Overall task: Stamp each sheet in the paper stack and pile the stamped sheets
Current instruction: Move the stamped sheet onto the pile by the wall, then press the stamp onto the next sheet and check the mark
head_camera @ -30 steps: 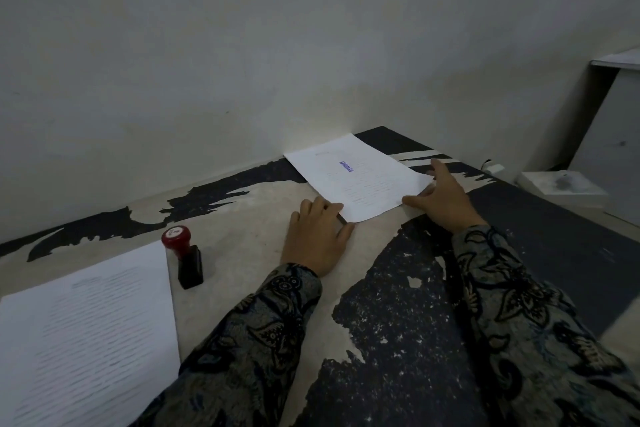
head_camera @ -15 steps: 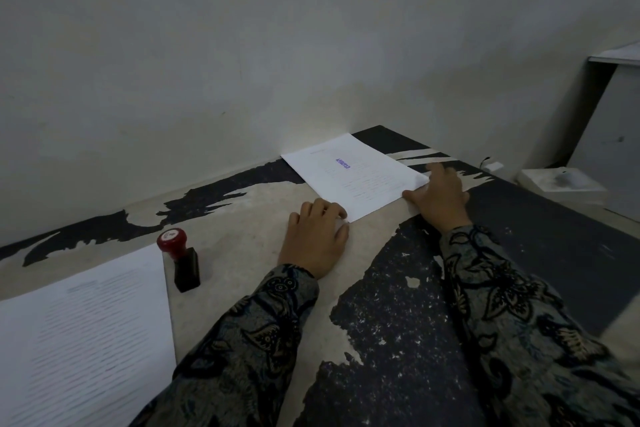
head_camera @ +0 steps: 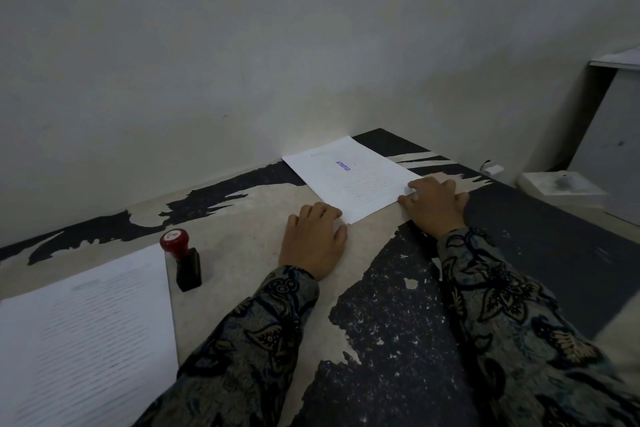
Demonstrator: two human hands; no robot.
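A stamped sheet (head_camera: 349, 177) with a blue mark lies flat at the far middle of the table, close to the wall. My left hand (head_camera: 313, 241) rests palm down on the table, its curled fingertips at the sheet's near corner. My right hand (head_camera: 434, 204) lies on the sheet's right corner, fingers touching the paper's edge. The stack of printed sheets (head_camera: 86, 333) sits at the near left. A stamper (head_camera: 181, 258) with a red knob and black body stands upright just right of that stack, untouched.
The table top (head_camera: 391, 322) is worn, black with pale peeled patches, and runs against a pale wall. A white box (head_camera: 561, 189) and a small white plug (head_camera: 491, 170) sit at the far right, beside a grey cabinet (head_camera: 613, 121).
My right hand slid from the sheet's right edge down to its near right corner, fingers drawing in. The left hand stayed by the near corner. The sheet barely shifted.
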